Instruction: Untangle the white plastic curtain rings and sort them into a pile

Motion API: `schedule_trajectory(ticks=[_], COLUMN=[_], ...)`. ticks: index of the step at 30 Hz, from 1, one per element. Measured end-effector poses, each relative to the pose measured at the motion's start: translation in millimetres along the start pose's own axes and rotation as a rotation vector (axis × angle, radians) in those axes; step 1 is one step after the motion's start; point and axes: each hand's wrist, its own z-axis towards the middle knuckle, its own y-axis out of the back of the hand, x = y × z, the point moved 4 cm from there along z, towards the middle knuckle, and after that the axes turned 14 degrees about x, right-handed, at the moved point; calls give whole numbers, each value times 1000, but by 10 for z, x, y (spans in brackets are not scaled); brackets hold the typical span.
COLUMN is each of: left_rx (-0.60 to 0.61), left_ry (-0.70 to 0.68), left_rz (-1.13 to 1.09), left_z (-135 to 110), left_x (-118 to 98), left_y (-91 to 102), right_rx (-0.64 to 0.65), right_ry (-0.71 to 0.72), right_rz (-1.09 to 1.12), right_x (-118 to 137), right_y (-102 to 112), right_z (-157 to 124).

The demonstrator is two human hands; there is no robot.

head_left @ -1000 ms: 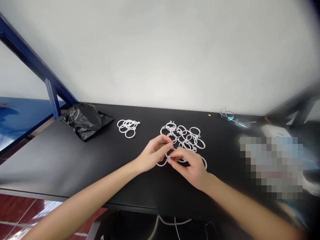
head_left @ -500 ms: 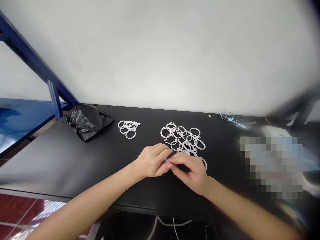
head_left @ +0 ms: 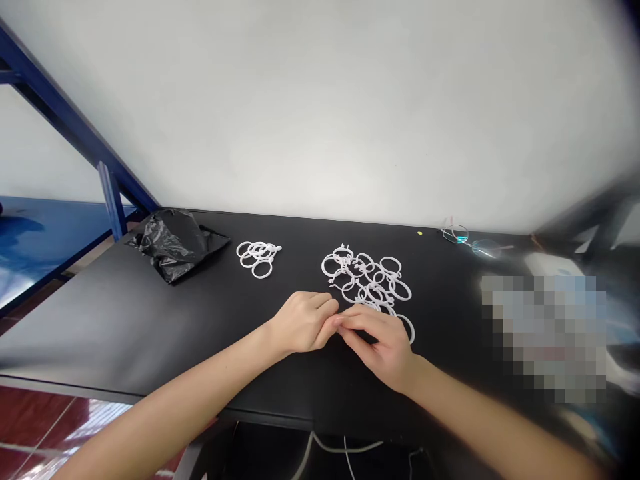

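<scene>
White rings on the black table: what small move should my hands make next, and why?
Perhaps loosen the left hand slightly: it's curled up against the right hand, hiding anything held between them. White rings lie just beyond.

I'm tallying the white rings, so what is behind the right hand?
Beyond the right hand lies a cluster of white rings; one ring's arc emerges past the hand's right edge. The rest of that ring is hidden; whether more lie covered cannot be told.

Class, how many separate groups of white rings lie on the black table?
2: a smaller group near the black bag, a larger group beyond the right hand. More may be hidden.
</scene>
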Motion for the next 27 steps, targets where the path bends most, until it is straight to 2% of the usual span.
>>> schedule_trajectory(ticks=[5,11,16,21,23,27], left_rx=[79,-10,45,62,61,43], left_ry=[37,141,141,200,187,77], left_rz=[-37,-212,-219,-263,-340,-436], left_z=[11,0,-7,-2,8,24], left_x=[15,135,154,129,111,50], left_y=[-19,11,-27,-33,-26,-3], right_rx=[-35,-86,-61,-54,-39,-29], right_ry=[-10,-57,-81,-78,-71,-59], right_rz=[14,-31,-35,-15,4,24], right_x=[-47,-56,-52,-68,-73,-61], right_y=[9,-5,-44,-53,-51,-24], right_z=[-8,-17,-27,-36,-40,-42])
